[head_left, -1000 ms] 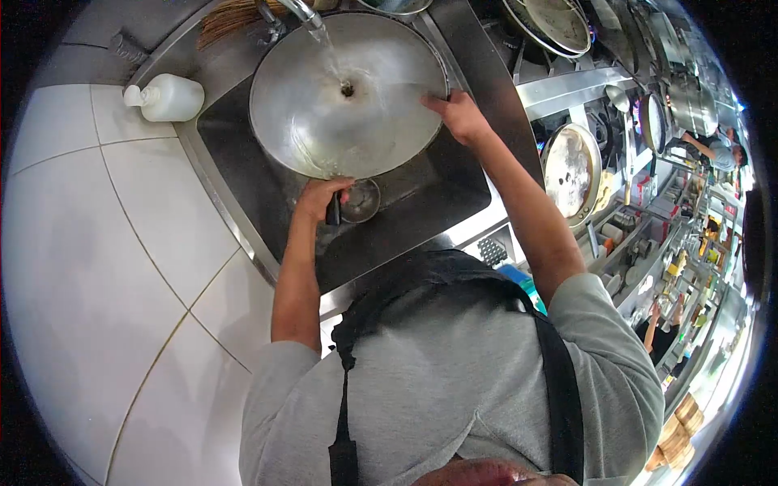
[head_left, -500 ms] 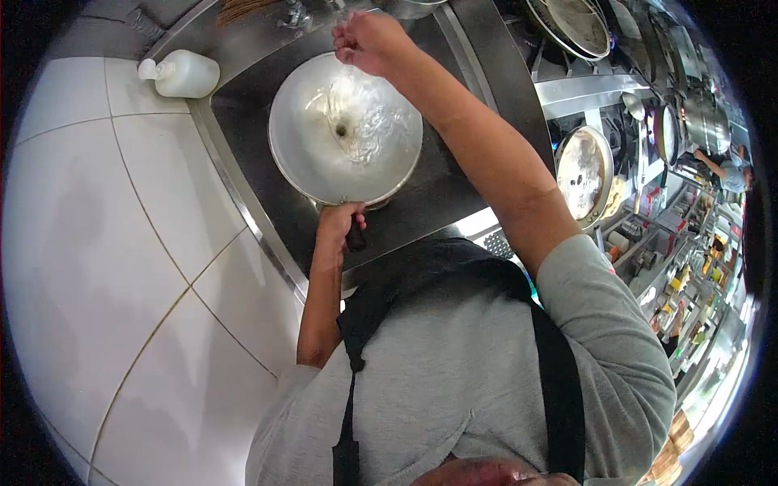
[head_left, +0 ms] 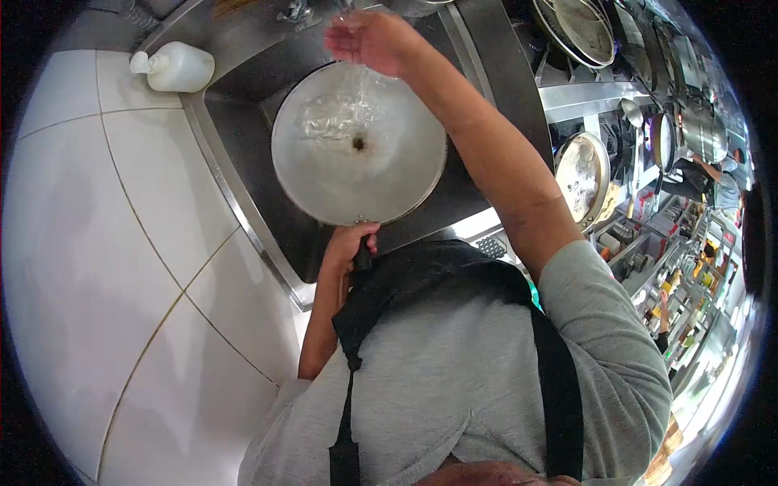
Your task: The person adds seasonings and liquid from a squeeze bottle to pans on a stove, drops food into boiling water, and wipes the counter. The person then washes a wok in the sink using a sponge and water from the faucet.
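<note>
My left hand point(head_left: 350, 245) is wrapped round the black handle point(head_left: 362, 257) of a large, round, light-grey frying pan point(head_left: 324, 182). The pan is held over the dark sink basin point(head_left: 243, 130), with water in it and a small dark spot near its middle. My right hand point(head_left: 377, 44) is above the pan's far rim, beside the tap spout, its fingers stretched out in the stream of water point(head_left: 361, 85) that falls into the pan. Nothing is seen in that hand, though water blurs the fingertips.
A white pump bottle point(head_left: 182, 67) stands at the sink's left corner, beside white tiles point(head_left: 138, 202). To the right are a stove with pans point(head_left: 579, 32), another pan point(head_left: 582, 178) and a ladle point(head_left: 634, 113). A person point(head_left: 725, 186) is farther off at the right.
The pan has come nearer my body, and the water in it has shifted. My right hand has gone from curled fingers to outstretched ones by the tap.
</note>
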`<action>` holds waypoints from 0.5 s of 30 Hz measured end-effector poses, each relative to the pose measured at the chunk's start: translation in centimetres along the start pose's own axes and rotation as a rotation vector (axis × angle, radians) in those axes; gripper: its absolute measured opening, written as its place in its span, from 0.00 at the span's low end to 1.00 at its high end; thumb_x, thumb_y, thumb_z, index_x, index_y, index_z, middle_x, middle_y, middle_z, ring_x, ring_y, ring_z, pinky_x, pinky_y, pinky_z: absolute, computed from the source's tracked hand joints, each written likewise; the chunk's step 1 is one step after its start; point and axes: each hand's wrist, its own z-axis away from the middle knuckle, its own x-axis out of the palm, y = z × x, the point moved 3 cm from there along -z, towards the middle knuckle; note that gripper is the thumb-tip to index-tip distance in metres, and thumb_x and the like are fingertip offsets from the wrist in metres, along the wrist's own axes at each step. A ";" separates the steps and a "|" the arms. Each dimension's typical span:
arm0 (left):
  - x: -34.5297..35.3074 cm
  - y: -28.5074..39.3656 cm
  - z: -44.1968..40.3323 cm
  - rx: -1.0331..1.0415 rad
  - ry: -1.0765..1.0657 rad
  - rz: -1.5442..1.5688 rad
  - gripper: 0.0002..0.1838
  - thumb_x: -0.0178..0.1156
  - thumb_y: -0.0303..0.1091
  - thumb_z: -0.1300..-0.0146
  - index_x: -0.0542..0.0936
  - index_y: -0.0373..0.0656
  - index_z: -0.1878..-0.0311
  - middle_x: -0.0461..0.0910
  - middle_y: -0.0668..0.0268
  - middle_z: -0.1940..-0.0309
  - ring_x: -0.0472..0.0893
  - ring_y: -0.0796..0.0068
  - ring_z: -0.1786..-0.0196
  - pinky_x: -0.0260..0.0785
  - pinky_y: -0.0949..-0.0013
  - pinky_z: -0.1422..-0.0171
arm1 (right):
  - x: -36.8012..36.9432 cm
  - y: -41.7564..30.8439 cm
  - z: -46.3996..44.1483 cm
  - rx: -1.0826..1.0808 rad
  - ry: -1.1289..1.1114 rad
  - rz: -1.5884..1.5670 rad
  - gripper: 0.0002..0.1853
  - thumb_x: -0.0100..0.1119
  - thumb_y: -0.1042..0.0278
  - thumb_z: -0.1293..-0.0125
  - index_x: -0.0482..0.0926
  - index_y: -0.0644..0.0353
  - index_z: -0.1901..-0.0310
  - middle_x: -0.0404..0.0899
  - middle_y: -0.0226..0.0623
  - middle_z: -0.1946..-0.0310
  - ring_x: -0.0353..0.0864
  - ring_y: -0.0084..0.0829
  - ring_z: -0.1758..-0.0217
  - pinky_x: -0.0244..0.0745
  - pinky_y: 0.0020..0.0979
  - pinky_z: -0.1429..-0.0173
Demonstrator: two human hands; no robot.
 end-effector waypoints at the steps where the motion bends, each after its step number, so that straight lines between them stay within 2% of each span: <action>1: -0.1 -0.7 -1.1 -0.028 -0.058 -0.001 0.07 0.67 0.30 0.37 0.81 0.36 0.63 0.76 0.67 0.81 0.77 0.72 0.77 0.72 0.66 0.71 | -0.2 0.5 -0.1 0.007 -0.001 -0.003 0.09 0.67 0.68 0.32 0.83 0.66 0.60 0.84 0.47 0.60 0.84 0.40 0.49 0.81 0.40 0.42; 3: -0.2 0.3 -3.0 -0.049 -0.118 -0.012 0.07 0.66 0.30 0.37 0.81 0.36 0.61 0.76 0.67 0.81 0.77 0.72 0.77 0.72 0.66 0.71 | 1.6 0.6 0.6 -0.821 -0.589 1.511 0.13 0.65 0.60 0.30 0.85 0.62 0.54 0.85 0.41 0.57 0.86 0.37 0.52 0.80 0.37 0.44; 4: -0.1 1.7 -3.7 -0.055 -0.096 0.005 0.07 0.66 0.29 0.37 0.81 0.36 0.61 0.76 0.67 0.80 0.77 0.73 0.77 0.72 0.67 0.71 | 3.0 0.3 1.8 -0.825 -0.586 1.515 0.13 0.65 0.60 0.30 0.85 0.62 0.54 0.85 0.41 0.57 0.86 0.37 0.52 0.80 0.37 0.44; 6: -0.1 3.6 -4.0 -0.054 -0.084 0.025 0.06 0.65 0.29 0.36 0.80 0.36 0.60 0.76 0.67 0.80 0.76 0.74 0.77 0.72 0.67 0.71 | 4.5 0.8 4.1 0.371 -0.247 1.588 0.16 0.61 0.56 0.28 0.86 0.57 0.49 0.87 0.34 0.55 0.85 0.33 0.55 0.80 0.34 0.47; 7: -0.4 4.4 -3.8 -0.069 -0.126 0.161 0.06 0.64 0.28 0.36 0.80 0.36 0.61 0.75 0.68 0.80 0.76 0.75 0.77 0.71 0.68 0.72 | 1.0 2.0 2.9 -0.502 -0.758 1.925 0.16 0.58 0.56 0.27 0.86 0.60 0.51 0.87 0.32 0.62 0.84 0.28 0.61 0.79 0.33 0.56; 8: -0.4 5.0 -3.4 -0.086 -0.164 0.299 0.05 0.64 0.28 0.37 0.80 0.36 0.61 0.75 0.68 0.80 0.76 0.76 0.77 0.71 0.69 0.72 | 0.1 1.2 4.2 -0.501 -0.764 1.926 0.16 0.58 0.56 0.27 0.86 0.60 0.51 0.87 0.32 0.62 0.84 0.28 0.61 0.79 0.33 0.56; 9: -0.3 5.3 -2.6 -0.093 -0.116 0.278 0.04 0.60 0.26 0.35 0.75 0.40 0.65 0.70 0.69 0.82 0.71 0.75 0.78 0.66 0.67 0.70 | -0.7 0.1 5.6 -0.426 -0.498 1.722 0.16 0.58 0.56 0.26 0.86 0.60 0.53 0.86 0.31 0.66 0.82 0.24 0.64 0.77 0.31 0.58; 10: -0.9 4.2 -2.2 -0.099 -0.107 0.281 0.04 0.60 0.26 0.35 0.75 0.40 0.65 0.70 0.69 0.82 0.71 0.75 0.78 0.66 0.67 0.70 | -1.6 -0.8 7.3 -0.346 -0.243 1.500 0.16 0.58 0.56 0.26 0.86 0.60 0.55 0.84 0.31 0.70 0.80 0.21 0.66 0.75 0.30 0.61; 12: -2.3 1.5 -1.6 -0.084 -0.129 0.155 0.08 0.60 0.24 0.35 0.74 0.36 0.55 0.69 0.69 0.81 0.70 0.75 0.79 0.65 0.67 0.71 | -2.4 -2.5 10.9 -0.214 0.133 1.444 0.17 0.60 0.54 0.26 0.86 0.62 0.59 0.83 0.29 0.71 0.78 0.17 0.65 0.73 0.28 0.60; 14: -1.8 0.1 0.0 -0.099 -0.161 0.149 0.06 0.60 0.24 0.36 0.76 0.34 0.57 0.70 0.67 0.82 0.72 0.73 0.78 0.66 0.66 0.71 | -6.4 -2.0 13.0 -0.140 0.332 1.302 0.18 0.60 0.54 0.26 0.87 0.63 0.61 0.85 0.31 0.69 0.80 0.18 0.64 0.75 0.27 0.56; 15: -1.1 -0.6 0.5 -0.071 -0.174 0.162 0.05 0.60 0.24 0.36 0.77 0.34 0.60 0.70 0.67 0.82 0.72 0.73 0.78 0.67 0.65 0.71 | -6.8 -2.1 14.3 -0.138 0.330 1.301 0.18 0.60 0.54 0.26 0.87 0.63 0.61 0.85 0.31 0.69 0.80 0.18 0.64 0.75 0.27 0.56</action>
